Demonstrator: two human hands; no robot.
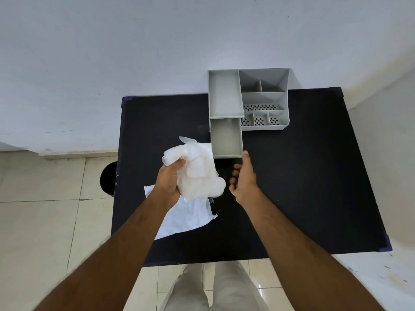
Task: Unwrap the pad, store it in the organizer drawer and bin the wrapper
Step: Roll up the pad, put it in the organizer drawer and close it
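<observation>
My left hand is closed around the white pad, fingers curled over its left edge, holding it up above the black worktop. The pad is crumpled and partly unfolded, with a thin translucent strip sticking up from its far end, just beside the near left corner of the drawer. My right hand holds nothing: its fingers are loosely curled and apart, the forefinger stretched forward so that its tip reaches the near right corner of the open drawer; whether it touches the drawer I cannot tell.

The drawer is pulled out toward me from the grey organizer, which stands at the far edge of the worktop against the white wall. I see nothing inside the drawer. The organizer's top has one long tray on the left and several smaller compartments on the right, some with perforated bottoms.

Below my left wrist, a flat white wrapper lies on the worktop near its left edge. On the tiled floor to the left of the worktop, a round black bin shows partly behind the edge.
</observation>
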